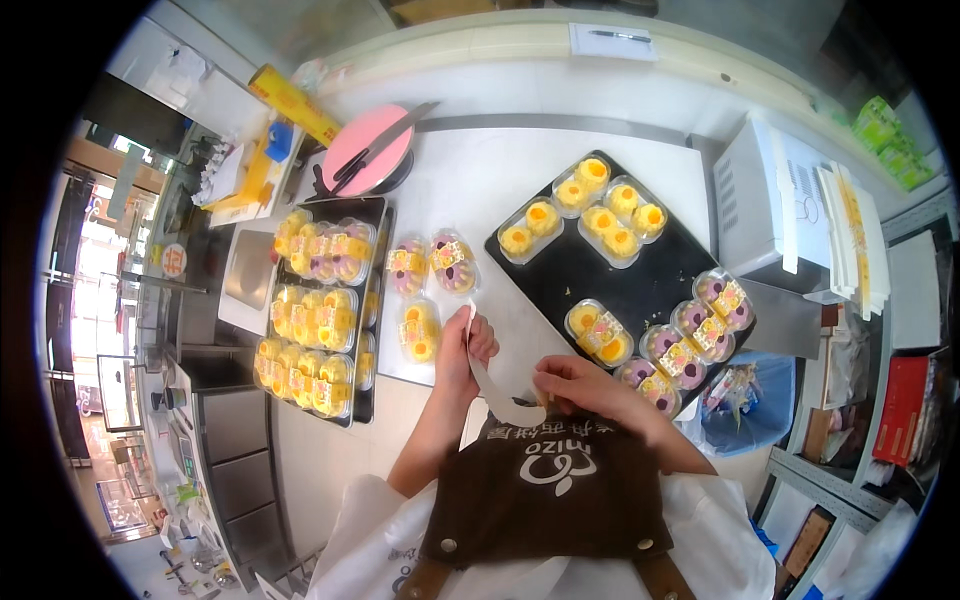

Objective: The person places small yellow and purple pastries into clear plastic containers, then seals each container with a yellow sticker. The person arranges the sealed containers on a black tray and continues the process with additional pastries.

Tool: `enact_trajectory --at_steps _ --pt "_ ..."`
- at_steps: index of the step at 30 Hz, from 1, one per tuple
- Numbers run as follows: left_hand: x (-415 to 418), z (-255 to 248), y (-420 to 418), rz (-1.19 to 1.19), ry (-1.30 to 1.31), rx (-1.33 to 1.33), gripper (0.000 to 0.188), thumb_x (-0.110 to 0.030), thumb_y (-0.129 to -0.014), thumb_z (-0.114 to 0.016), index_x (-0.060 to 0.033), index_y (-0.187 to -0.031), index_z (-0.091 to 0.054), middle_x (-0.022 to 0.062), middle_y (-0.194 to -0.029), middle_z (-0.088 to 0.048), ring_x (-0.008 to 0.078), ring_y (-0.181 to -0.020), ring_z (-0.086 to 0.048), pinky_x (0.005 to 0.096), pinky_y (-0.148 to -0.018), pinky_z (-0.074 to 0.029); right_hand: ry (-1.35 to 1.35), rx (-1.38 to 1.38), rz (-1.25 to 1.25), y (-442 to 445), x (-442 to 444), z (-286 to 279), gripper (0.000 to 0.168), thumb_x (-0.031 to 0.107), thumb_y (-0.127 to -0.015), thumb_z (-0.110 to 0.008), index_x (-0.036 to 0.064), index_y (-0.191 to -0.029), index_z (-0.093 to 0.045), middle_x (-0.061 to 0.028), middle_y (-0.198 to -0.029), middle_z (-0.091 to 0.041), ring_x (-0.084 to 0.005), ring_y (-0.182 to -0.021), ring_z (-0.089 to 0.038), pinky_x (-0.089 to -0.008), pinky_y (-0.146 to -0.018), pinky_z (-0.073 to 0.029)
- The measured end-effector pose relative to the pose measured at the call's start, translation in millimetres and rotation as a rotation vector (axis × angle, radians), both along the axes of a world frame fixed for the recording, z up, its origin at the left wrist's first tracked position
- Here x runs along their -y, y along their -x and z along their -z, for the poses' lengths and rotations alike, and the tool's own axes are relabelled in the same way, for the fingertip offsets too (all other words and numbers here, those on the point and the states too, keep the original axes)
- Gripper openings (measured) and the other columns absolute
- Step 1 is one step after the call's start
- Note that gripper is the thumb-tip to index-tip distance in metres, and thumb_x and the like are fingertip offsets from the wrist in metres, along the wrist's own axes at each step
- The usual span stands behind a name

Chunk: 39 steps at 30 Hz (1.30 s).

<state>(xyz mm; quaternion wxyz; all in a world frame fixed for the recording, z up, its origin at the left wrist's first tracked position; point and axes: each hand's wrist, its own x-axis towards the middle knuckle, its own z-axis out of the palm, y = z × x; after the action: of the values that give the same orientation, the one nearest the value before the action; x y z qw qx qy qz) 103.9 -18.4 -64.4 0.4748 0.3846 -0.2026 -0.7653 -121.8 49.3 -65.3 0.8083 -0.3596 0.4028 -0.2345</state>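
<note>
A white paper strip, probably a sticker backing, hangs in a curve before my dark apron. My left hand pinches its upper end. The fingers of my right hand are curled at the lower end, and their grip is partly hidden. Beyond my left hand lie a clear pack of yellow cakes and two packs of purple-and-yellow cakes, all with patterned labels. Near my right hand, a labelled yellow pack sits on a black tray.
Unlabelled yellow packs and labelled purple packs share the black tray. Several labelled packs fill another tray at left. Long knives rest on a pink turntable. A white appliance and a blue bin stand at right.
</note>
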Motion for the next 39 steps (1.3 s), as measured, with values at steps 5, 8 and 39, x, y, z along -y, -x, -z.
enact_trajectory --at_steps 5,8,39 --pt "-2 -33 2 0.122 0.048 0.343 0.035 -0.033 -0.107 -0.055 -0.0112 -0.079 -0.054 -0.0024 -0.065 -0.048 0.0095 -0.059 -0.045 0.0276 -0.059 -0.039 0.161 -0.074 0.066 1 -1 -9 0.026 0.034 -0.105 -0.066 0.008 -0.104 -0.069 0.0027 -0.077 -0.063 -0.0063 -0.062 -0.053 -0.023 -0.057 -0.04" --pt "-5 -37 -4 0.179 0.114 0.523 0.03 -0.031 -0.105 -0.06 -0.0077 -0.086 -0.063 -0.0023 -0.069 -0.057 0.0079 -0.062 -0.053 0.0249 -0.06 -0.042 0.401 -0.213 0.15 3 1 -20 0.025 0.03 -0.103 -0.069 0.005 -0.1 -0.068 0.0027 -0.078 -0.062 -0.0047 -0.066 -0.055 -0.0237 -0.059 -0.042" --pt "-19 -63 5 0.551 0.478 0.964 0.017 -0.013 -0.104 -0.064 -0.0005 -0.093 -0.069 -0.0034 -0.072 -0.056 0.0027 -0.071 -0.048 0.0245 -0.061 -0.041 0.882 -0.576 0.238 -9 -2 -53 0.027 0.021 -0.091 -0.074 0.013 -0.112 -0.06 -0.0127 -0.09 -0.069 -0.0369 -0.085 -0.069 -0.0452 -0.071 -0.053"
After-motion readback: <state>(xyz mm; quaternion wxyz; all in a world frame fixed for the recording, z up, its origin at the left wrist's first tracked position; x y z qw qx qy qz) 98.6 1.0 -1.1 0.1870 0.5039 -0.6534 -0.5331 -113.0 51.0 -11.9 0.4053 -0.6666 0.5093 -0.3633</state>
